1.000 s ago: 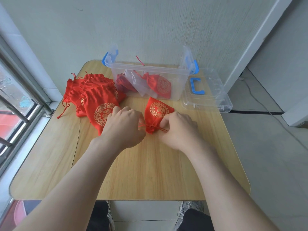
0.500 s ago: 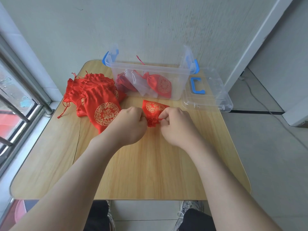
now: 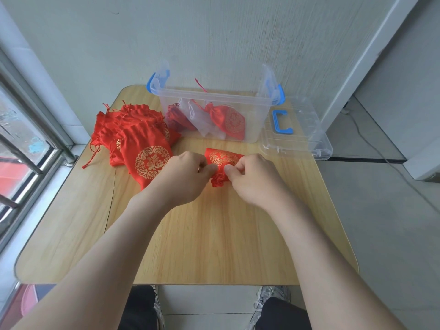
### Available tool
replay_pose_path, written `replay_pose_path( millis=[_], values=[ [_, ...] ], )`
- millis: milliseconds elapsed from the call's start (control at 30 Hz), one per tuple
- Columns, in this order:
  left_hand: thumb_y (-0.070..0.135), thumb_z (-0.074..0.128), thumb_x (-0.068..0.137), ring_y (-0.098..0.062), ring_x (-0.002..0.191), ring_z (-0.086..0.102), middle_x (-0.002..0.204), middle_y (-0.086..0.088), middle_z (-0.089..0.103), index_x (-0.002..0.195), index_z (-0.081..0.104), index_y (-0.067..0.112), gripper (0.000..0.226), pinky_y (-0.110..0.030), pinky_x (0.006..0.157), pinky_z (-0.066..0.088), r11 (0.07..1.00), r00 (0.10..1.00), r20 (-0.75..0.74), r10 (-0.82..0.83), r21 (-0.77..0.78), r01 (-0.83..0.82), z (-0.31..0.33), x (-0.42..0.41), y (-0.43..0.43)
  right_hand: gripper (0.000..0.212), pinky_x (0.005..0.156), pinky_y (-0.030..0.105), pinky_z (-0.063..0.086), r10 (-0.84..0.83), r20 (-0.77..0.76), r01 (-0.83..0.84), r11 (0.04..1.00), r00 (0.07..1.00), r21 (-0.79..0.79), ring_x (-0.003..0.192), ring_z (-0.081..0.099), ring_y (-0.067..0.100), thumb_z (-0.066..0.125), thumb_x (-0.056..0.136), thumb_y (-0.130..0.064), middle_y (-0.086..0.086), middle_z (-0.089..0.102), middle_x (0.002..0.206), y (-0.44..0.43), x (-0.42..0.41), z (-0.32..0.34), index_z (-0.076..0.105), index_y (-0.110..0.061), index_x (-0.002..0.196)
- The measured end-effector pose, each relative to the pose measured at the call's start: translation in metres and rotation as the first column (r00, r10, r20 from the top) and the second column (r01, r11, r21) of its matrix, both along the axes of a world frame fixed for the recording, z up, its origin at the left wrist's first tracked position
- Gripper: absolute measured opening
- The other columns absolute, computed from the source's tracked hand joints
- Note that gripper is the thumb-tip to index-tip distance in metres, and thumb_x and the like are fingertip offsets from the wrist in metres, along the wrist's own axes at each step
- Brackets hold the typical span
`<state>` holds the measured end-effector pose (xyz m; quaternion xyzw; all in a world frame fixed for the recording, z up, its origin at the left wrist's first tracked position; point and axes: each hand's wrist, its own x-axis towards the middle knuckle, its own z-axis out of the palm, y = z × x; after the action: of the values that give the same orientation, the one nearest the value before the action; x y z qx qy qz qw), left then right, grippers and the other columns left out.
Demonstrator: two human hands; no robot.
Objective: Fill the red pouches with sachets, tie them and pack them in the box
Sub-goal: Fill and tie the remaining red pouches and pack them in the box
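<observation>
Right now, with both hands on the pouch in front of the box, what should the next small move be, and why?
Probably pull the cord ends apart to cinch the knot. The left hand and right hand both pinch the pouch at its bunched neck, so it looks gathered but not yet let go; the fingers hide the cord ends. The open box waits behind.

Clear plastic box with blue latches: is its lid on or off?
Off. The clear plastic box stands open-topped; its clear lid with the blue handle lies flat beside it on the wooden table.
</observation>
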<state>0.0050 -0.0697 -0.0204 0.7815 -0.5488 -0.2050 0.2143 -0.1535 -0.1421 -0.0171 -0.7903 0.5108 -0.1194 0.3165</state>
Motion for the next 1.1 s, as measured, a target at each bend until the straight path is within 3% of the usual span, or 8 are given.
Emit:
replay_pose_path(
  millis=[133,200,267,500,600,767,900,1100],
  values=[
    [0.041,0.054,0.108,-0.031,0.080,0.062,0.078,-0.006,0.064,0.083,0.064,0.005,0.045,-0.040,0.071,0.049,1.000,0.997,0.081,0.009,0.008,-0.010,-0.004,-0.003,0.000,0.027,0.068,0.039,0.055,0.015,-0.016,-0.016,0.998,1.000,-0.053,0.084,0.068,0.029,0.069,0.101,-0.031,0.006,0.071,0.087,0.000,0.000,-0.001,0.072,-0.005,0.092],
    [0.038,0.053,0.108,-0.032,0.076,0.060,0.077,-0.008,0.061,0.078,0.057,0.005,0.045,-0.041,0.068,0.048,1.000,0.995,0.096,0.009,-0.021,-0.007,-0.007,-0.006,0.000,0.006,0.065,0.030,0.048,0.013,0.018,-0.012,0.996,1.000,-0.083,0.086,0.064,0.018,0.072,0.096,-0.024,-0.008,0.063,0.089,0.001,0.001,-0.002,0.068,-0.022,0.101],
    [0.034,0.053,0.107,-0.029,0.074,0.057,0.076,-0.008,0.061,0.076,0.052,0.006,0.042,-0.040,0.066,0.046,0.997,0.998,0.059,0.005,-0.072,-0.001,-0.007,-0.008,-0.002,0.017,0.057,0.019,0.041,0.027,0.057,-0.022,0.997,0.998,-0.080,0.079,0.060,0.008,0.072,0.092,-0.021,-0.012,0.061,0.089,0.001,0.002,-0.003,0.068,-0.032,0.104],
    [0.037,0.063,0.103,-0.008,0.058,0.047,0.064,0.010,0.053,0.071,0.053,0.016,0.040,-0.024,0.055,0.036,0.988,0.934,-0.347,0.087,-0.089,-0.125,0.002,-0.012,-0.005,0.014,0.038,0.013,0.033,0.115,0.084,-0.113,0.993,0.990,-0.033,0.054,0.051,0.009,0.072,0.091,-0.020,-0.008,0.057,0.062,0.000,0.000,0.000,0.083,-0.029,0.088],
    [0.037,0.073,0.098,-0.016,0.059,0.048,0.063,0.001,0.054,0.073,0.057,0.013,0.038,-0.031,0.061,0.041,0.987,0.842,-0.530,0.103,-0.047,-0.151,0.002,-0.010,-0.005,0.013,0.037,0.014,0.032,0.120,0.088,-0.118,0.993,0.989,-0.024,0.052,0.049,0.009,0.071,0.093,-0.018,-0.009,0.054,0.057,-0.003,0.000,-0.002,0.082,-0.024,0.088],
    [0.035,0.073,0.098,-0.016,0.057,0.049,0.082,-0.015,0.077,0.096,0.070,-0.002,0.038,-0.033,0.059,0.045,0.976,0.697,-0.698,0.164,0.010,-0.219,0.009,-0.005,-0.003,0.007,0.042,0.011,0.038,0.031,0.159,-0.042,0.997,0.987,0.068,0.068,0.065,0.008,0.078,0.093,-0.038,-0.008,0.068,0.086,-0.007,0.000,-0.004,0.076,-0.031,0.095],
    [0.039,0.064,0.105,-0.014,0.055,0.046,0.084,-0.015,0.070,0.094,0.066,0.007,0.034,-0.032,0.057,0.045,0.983,0.707,-0.688,0.163,0.055,-0.174,0.010,-0.004,-0.002,0.006,0.042,0.012,0.039,0.030,0.176,-0.050,0.993,0.984,0.111,0.065,0.066,0.010,0.078,0.093,-0.035,-0.003,0.073,0.090,-0.006,-0.001,-0.003,0.076,-0.031,0.097],
    [0.029,0.051,0.113,-0.015,0.061,0.048,0.083,-0.005,0.066,0.088,0.066,0.009,0.035,-0.033,0.060,0.047,0.987,0.726,-0.670,0.158,0.080,-0.141,0.008,-0.008,-0.002,0.024,0.092,0.045,0.061,0.012,0.310,-0.081,0.974,0.951,0.211,0.090,0.076,0.020,0.064,0.101,-0.033,-0.004,0.081,0.088,-0.005,0.004,0.001,0.081,-0.023,0.088]
  ],
)
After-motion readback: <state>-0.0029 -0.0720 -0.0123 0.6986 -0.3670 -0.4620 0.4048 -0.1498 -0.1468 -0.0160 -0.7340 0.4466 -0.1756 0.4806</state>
